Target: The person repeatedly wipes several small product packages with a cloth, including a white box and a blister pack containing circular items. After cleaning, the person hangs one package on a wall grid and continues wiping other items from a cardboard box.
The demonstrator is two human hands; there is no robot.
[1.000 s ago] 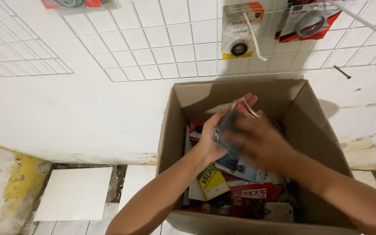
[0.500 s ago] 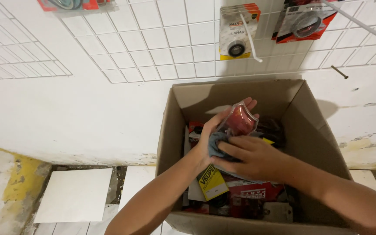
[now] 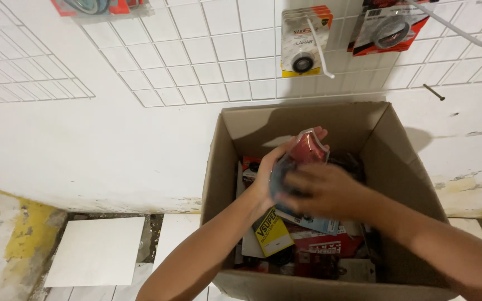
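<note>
Both hands are holding a see-through plastic packet with a red card inside (image 3: 303,151), just above the open brown cardboard box (image 3: 403,161). The left hand (image 3: 271,170) is gripping it from behind, fingers curled around its edge. The right hand (image 3: 322,189) is now lying flatter across the front, lower than a moment ago, fingers closed on it. The packet is tipping up a bit more, so it is coming out of the pile of red and yellow packets (image 3: 285,234) below.
</note>
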